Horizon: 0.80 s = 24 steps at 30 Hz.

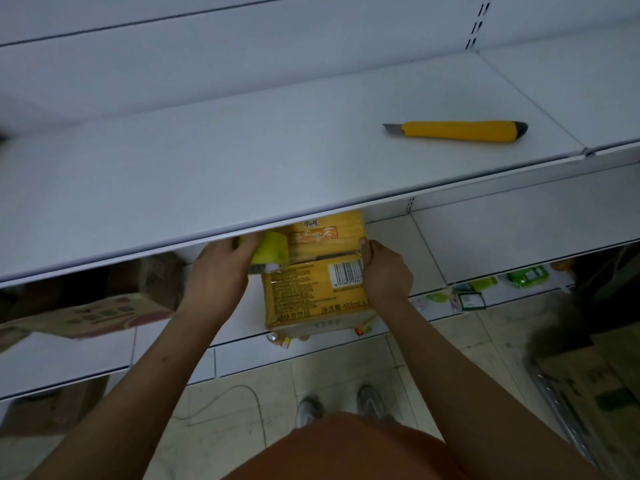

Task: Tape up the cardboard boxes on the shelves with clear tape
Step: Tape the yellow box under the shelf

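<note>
A yellow cardboard drinks box (311,289) with a barcode sits on the lower white shelf (235,323), its far end hidden under the upper shelf. My left hand (221,268) grips a roll of clear tape (272,251) against the box's top left. My right hand (384,271) grips the box's right edge by the barcode, thumb on top. A stretch of shiny tape lies across the box between the two hands.
A yellow utility knife (457,130) with its blade out lies on the upper shelf (207,174). Another cardboard box (90,313) sits on the lower shelf to the left. More cartons (595,386) stand on the tiled floor at right. Green packets (526,275) lie further right.
</note>
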Available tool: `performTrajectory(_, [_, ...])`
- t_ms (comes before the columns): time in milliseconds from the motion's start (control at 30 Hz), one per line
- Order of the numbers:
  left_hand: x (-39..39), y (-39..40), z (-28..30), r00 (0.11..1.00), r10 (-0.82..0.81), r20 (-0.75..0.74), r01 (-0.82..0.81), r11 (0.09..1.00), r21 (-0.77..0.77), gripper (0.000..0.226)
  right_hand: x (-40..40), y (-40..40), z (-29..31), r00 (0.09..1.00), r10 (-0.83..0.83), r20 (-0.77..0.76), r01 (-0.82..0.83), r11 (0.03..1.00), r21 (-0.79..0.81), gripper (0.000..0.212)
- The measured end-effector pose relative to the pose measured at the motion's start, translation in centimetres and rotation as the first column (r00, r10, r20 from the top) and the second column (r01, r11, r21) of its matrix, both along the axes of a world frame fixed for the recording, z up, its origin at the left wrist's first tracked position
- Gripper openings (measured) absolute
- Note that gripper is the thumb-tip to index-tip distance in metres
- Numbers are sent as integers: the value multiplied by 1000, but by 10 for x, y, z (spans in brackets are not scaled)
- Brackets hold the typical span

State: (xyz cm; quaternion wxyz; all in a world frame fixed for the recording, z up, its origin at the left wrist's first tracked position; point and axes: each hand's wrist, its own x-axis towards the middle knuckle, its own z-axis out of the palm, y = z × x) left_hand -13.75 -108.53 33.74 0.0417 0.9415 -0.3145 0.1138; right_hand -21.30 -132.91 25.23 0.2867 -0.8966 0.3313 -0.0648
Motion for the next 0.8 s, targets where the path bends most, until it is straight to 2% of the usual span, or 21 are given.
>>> performTrajectory(133, [8, 25, 2, 987, -147, 67, 146, 989, 20, 64, -2, 3, -2, 1000, -9, 27, 10, 1000, -11, 50])
performTrajectory(267, [18, 49, -13, 977, -193, 89, 183, 977, 106, 76, -4, 10, -2, 1000, 15, 19, -14, 999, -33, 51])
performTrajectory(400, [23, 52, -30, 949, -259, 178, 241, 964, 115, 65, -5, 10, -2, 1000, 18, -3, -18, 998, -54, 53])
performTrajectory(467, [22, 53, -31, 947, -253, 200, 229, 964, 135, 68, -3, 10, -1, 1000, 13, 5, -13, 998, -53, 52])
performTrajectory(600, [20, 61, -32, 954, -237, 181, 206, 963, 172, 69, 0, 17, 1, 999, 33, 3, -32, 997, -63, 48])
performTrajectory(700, [18, 71, -36, 946, -268, 183, 229, 951, 210, 61, 2, 22, 1, 999, 32, -13, -33, 997, -68, 46])
performTrajectory(800, [12, 79, -45, 957, -268, 114, 231, 937, 263, 78, 6, 25, -1, 999, 32, -9, -32, 997, -66, 50])
